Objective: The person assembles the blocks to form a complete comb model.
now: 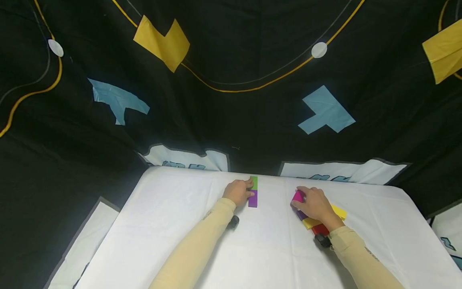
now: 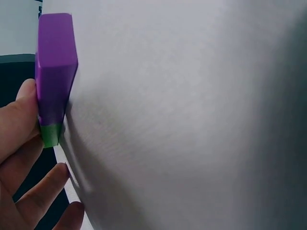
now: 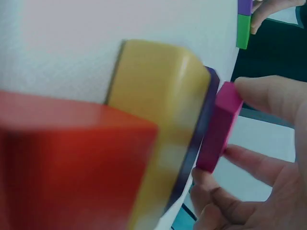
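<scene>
A purple block [image 1: 253,198] and a green block [image 1: 254,183] lie end to end near the table's far edge. My left hand [image 1: 238,192] is at their left side, thumb beside the purple block and forefinger by the green one. In the left wrist view its other fingers [image 2: 43,194] spread out past the green end. My right hand [image 1: 315,204] pinches a pink block [image 3: 220,125] between thumb and fingers. That block stands close against a dark purple block [image 3: 192,143], which lies along a yellow block [image 3: 148,86]. A red block [image 3: 76,158] is nearest the right wrist camera.
Another yellow block [image 1: 339,211] shows beyond my right wrist, partly hidden by it. White cloth covers the table [image 1: 260,249]. A black curtain [image 1: 231,120] with yellow and blue shapes hangs behind the far edge.
</scene>
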Demonstrator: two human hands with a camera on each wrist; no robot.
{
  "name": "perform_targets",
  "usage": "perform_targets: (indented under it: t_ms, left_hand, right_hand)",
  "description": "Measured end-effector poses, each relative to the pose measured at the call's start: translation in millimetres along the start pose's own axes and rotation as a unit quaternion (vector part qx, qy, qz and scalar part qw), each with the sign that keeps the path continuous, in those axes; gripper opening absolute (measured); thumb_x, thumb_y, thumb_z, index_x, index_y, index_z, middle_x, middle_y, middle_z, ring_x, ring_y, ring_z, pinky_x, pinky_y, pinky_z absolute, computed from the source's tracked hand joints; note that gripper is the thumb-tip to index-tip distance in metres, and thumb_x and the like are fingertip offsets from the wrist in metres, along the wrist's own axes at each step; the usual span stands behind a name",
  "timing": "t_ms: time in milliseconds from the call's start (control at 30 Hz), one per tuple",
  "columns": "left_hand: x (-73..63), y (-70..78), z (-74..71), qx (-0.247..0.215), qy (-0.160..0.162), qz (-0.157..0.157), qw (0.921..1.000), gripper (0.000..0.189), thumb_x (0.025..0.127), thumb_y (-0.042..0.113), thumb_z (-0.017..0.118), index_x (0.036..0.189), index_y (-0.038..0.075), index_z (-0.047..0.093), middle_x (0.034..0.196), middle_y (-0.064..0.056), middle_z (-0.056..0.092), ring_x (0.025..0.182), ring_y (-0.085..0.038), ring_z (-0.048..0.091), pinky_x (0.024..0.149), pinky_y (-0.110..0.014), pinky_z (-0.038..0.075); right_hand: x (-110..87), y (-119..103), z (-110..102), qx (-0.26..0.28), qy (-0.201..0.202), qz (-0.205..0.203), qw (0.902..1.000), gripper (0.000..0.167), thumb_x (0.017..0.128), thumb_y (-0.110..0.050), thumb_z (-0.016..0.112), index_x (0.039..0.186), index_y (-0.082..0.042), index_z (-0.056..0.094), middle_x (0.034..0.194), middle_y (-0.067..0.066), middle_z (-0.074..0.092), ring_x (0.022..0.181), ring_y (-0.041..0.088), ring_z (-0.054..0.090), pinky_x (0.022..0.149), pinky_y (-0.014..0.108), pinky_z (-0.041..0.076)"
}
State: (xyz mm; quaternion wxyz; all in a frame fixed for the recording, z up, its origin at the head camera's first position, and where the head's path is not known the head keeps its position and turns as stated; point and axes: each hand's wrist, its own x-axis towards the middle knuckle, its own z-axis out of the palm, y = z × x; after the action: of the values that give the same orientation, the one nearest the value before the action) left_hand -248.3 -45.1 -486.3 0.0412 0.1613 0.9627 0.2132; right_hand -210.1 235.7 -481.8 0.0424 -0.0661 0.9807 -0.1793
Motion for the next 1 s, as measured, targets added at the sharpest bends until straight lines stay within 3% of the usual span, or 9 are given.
perform_targets:
  t_ms: [167, 333, 733, 1000]
  left_hand:
    - [-1.1, -0.5, -0.4, -0.004, -0.002, -0.001, 1.0000, 0.046, 0.093, 0.031, 0.071, 0.135, 0.014, 0.064, 0.149, 0.004, 0.051, 0.134, -0.030, 0.052, 0.111, -0.041, 0.042]
    - [-1.1, -1.3, -0.2, -0.005, 0.001, 0.002, 1.0000, 0.047, 0.092, 0.031, 0.072, 0.135, 0.014, 0.064, 0.148, 0.003, 0.052, 0.133, -0.030, 0.052, 0.111, -0.041, 0.042]
    - [0.0, -2.2, -0.4, -0.014, -0.003, -0.004, 0.9999, 0.045, 0.092, 0.031, 0.072, 0.134, 0.015, 0.064, 0.148, 0.003, 0.052, 0.134, -0.031, 0.051, 0.112, -0.042, 0.041]
    - [0.8, -2.5, -1.0, -0.007, -0.003, 0.003, 1.0000, 0.045, 0.093, 0.031, 0.072, 0.134, 0.015, 0.065, 0.148, 0.003, 0.052, 0.134, -0.030, 0.052, 0.111, -0.041, 0.042]
  right_hand:
    - [-1.9, -4.0, -2.1, 0.018, 0.026, -0.022, 0.9992, 0.068, 0.086, -0.040, 0.076, 0.140, -0.004, 0.056, 0.119, 0.022, 0.064, 0.114, 0.041, 0.053, 0.093, 0.058, 0.052]
    - [-6.1, -10.9, -5.3, 0.032, 0.035, -0.013, 0.9988, 0.072, 0.084, -0.042, 0.078, 0.140, -0.003, 0.053, 0.129, 0.024, 0.060, 0.119, 0.042, 0.051, 0.093, 0.061, 0.052]
    - [-19.1, -27.9, -4.3, 0.063, 0.051, -0.028, 0.9964, 0.067, 0.081, -0.036, 0.081, 0.134, -0.002, 0.058, 0.133, 0.021, 0.059, 0.122, 0.039, 0.049, 0.095, 0.061, 0.051]
    - [-26.1, -42.7, 3.0, 0.064, 0.073, -0.071, 0.9927, 0.061, 0.081, -0.032, 0.081, 0.130, 0.000, 0.062, 0.126, 0.019, 0.064, 0.117, 0.036, 0.054, 0.098, 0.056, 0.051]
